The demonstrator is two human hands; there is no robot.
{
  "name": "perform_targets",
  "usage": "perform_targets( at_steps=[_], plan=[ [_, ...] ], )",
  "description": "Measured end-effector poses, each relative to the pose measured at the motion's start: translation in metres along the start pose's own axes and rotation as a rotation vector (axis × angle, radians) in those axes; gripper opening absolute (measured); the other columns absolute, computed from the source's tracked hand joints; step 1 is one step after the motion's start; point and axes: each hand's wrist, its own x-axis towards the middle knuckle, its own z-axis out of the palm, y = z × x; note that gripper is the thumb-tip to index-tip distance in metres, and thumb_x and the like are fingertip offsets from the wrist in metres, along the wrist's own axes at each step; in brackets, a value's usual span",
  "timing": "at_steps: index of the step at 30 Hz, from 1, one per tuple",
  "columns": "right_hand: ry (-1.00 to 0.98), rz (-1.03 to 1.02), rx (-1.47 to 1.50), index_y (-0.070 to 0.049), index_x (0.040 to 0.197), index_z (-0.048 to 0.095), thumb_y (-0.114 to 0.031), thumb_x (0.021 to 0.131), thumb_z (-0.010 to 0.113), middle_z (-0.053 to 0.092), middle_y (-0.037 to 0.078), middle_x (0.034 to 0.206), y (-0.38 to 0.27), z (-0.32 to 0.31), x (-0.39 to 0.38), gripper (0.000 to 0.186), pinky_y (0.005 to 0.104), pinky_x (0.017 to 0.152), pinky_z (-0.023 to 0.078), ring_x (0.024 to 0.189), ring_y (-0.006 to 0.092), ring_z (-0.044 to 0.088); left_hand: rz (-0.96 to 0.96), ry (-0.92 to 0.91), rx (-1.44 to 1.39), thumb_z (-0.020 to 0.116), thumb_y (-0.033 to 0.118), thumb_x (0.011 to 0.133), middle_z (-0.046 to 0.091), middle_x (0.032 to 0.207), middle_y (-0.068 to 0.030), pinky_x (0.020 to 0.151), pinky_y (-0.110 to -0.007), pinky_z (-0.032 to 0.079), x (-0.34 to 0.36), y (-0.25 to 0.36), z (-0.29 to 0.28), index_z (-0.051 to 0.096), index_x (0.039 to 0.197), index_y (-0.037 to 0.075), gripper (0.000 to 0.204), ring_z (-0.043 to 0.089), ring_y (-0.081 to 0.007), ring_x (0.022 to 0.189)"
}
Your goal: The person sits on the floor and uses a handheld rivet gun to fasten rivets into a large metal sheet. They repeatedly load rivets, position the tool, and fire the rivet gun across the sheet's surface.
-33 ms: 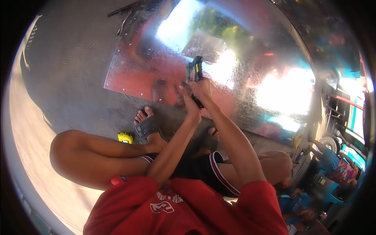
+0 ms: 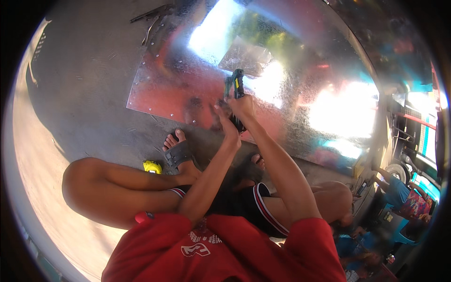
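Observation:
A black hand tool with a yellow strip stands over the near part of a shiny metal sheet. My right hand is closed round its middle, below the yellow strip. Against its lower part lies my left hand, which seems to grip it from the left side; some of its fingers are hidden and one points forward. The tool's exact kind is not clear. Small round fasteners dot the sheet's left and near edges. On the sheet beyond the tool rests a clear plastic bag, its contents hard to make out.
A yellow tape measure lies on the concrete floor beside my sandalled left foot. Dark metal pieces lie past the sheet's far left corner. To the right are another person and a wheel. Bright glare covers parts of the sheet.
The whole view has shifted very slightly. Both hands stay on the black tool, in nearly the same spot over the sheet.

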Motion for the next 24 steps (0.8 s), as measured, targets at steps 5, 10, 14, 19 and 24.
perform_targets(
  at_steps=[5,10,14,19,24],
  plan=[
    [-0.239,0.177,0.173,-0.001,0.079,0.072,-0.036,0.074,0.075,0.069,0.010,0.073,-0.017,-0.040,-0.001,0.035,0.0323,0.062,0.049,0.069,0.0208,0.068,-0.164,-0.073,0.017,0.020,0.091,0.080,0.050,0.064,-0.0002,0.047,-0.025,0.035,-0.007,0.010,-0.010,0.061,0.089,0.008,0.093,0.045,-0.0110,0.051],
    [-0.093,0.150,0.063,0.000,0.078,0.073,-0.038,0.071,0.076,0.072,0.015,0.081,0.008,-0.006,0.008,0.040,0.0382,0.069,0.052,0.080,0.0253,0.070,-0.077,-0.022,0.063,0.019,0.090,0.081,0.049,0.063,0.0004,0.050,-0.025,0.035,-0.008,0.011,-0.003,0.057,0.082,0.010,0.089,0.045,-0.0105,0.052],
    [-0.015,0.149,-0.032,0.000,0.074,0.072,-0.036,0.069,0.076,0.072,0.019,0.083,0.025,0.006,0.009,0.037,0.0428,0.073,0.053,0.082,0.0317,0.071,-0.102,-0.018,0.027,0.018,0.088,0.084,0.050,0.065,0.0008,0.054,-0.025,0.036,-0.009,0.010,0.000,0.057,0.081,0.010,0.087,0.046,-0.0103,0.056],
    [0.191,-0.014,-0.102,-0.002,0.076,0.071,-0.034,0.070,0.076,0.071,0.021,0.081,0.033,0.026,-0.011,0.033,0.0471,0.071,0.053,0.078,0.0379,0.070,0.067,0.138,-0.093,0.019,0.085,0.086,0.056,0.079,-0.0007,0.058,-0.026,0.039,-0.002,0.000,0.003,0.060,0.098,0.007,0.088,0.054,-0.0115,0.068],
    [-0.047,-0.021,0.249,-0.001,0.081,0.070,-0.028,0.074,0.076,0.069,0.012,0.073,0.052,0.006,0.003,0.028,0.0405,0.064,0.051,0.065,0.0251,0.066,-0.136,-0.009,0.031,0.026,0.073,0.095,0.061,0.112,-0.0142,0.083,-0.033,0.051,-0.009,-0.006,0.000,0.057,0.126,-0.001,0.086,0.060,-0.0215,0.107]
  ],
)
